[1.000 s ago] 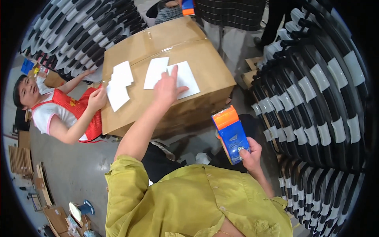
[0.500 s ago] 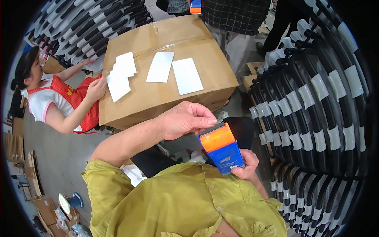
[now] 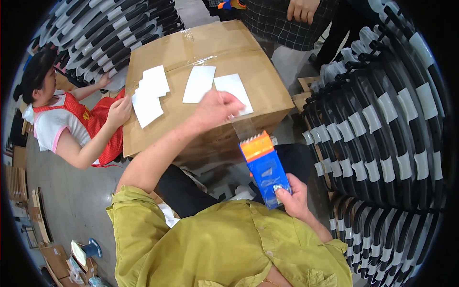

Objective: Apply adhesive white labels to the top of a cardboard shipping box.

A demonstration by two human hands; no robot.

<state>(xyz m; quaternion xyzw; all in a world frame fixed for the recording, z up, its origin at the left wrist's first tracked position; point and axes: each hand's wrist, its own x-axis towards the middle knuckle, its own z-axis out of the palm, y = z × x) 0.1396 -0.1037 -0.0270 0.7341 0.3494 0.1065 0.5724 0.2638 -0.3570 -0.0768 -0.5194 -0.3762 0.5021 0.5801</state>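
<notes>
My right hand (image 3: 296,197) grips a blue and orange tape dispenser (image 3: 267,173) in front of my chest, its toothed orange end pointing away from me. A short strip of clear tape (image 3: 244,128) runs from that end up to my left hand (image 3: 219,110). The left fingers are pinched on the free end of the tape, slightly blurred, above the near edge of a large cardboard box (image 3: 205,129). Just beyond that hand lies a white sheet (image 3: 233,86), partly covered by it. Another white sheet (image 3: 199,84) rests to its left on the box top.
More white sheets (image 3: 148,103) overlap at the box's left side, beside a person in a red apron (image 3: 91,119). A person in checked clothing (image 3: 291,24) stands at the far side. Stacked black tubular frames with white wraps (image 3: 382,129) rise on the right; similar stacks (image 3: 105,38) stand far left.
My left hand has moved away from the dispenser toward the box, drawing out a strip of tape. The dispenser has turned more upright. At the far side, the other person's hand has come into view.
</notes>
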